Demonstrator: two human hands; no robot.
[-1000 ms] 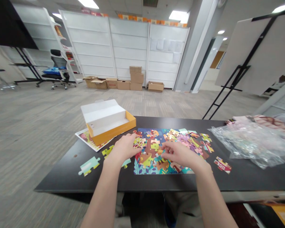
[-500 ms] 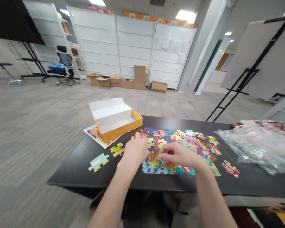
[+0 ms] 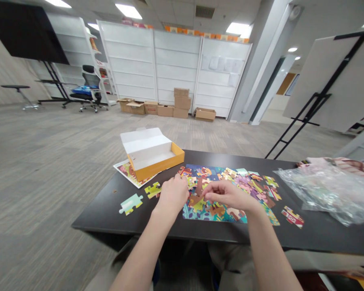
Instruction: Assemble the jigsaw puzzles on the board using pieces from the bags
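Observation:
A colourful jigsaw picture board (image 3: 190, 215) lies on the black table, covered with many loose puzzle pieces. My left hand (image 3: 173, 195) is over the board's left edge, its fingers curled down and close together beside several red and yellow pieces; whatever it holds is hidden. Over the board's middle, my right hand (image 3: 229, 196) pinches thumb and fingers at the edge of a brown and green puzzle piece (image 3: 197, 203). Left of my left hand are a yellow-green piece (image 3: 152, 189) and a pale blue-green piece (image 3: 131, 204). A red piece (image 3: 293, 217) lies off to the right.
An open yellow box (image 3: 159, 167) with a white lid stands at the back left, partly on a printed sheet (image 3: 130, 173). Clear plastic bags (image 3: 330, 192) cover the table's right end. Cardboard boxes, white shelving, an office chair and a whiteboard stand beyond the table.
The camera view has tilted up and shifted slightly left. Both hands stay in nearly the same place over the board, with the left fingers a little more curled.

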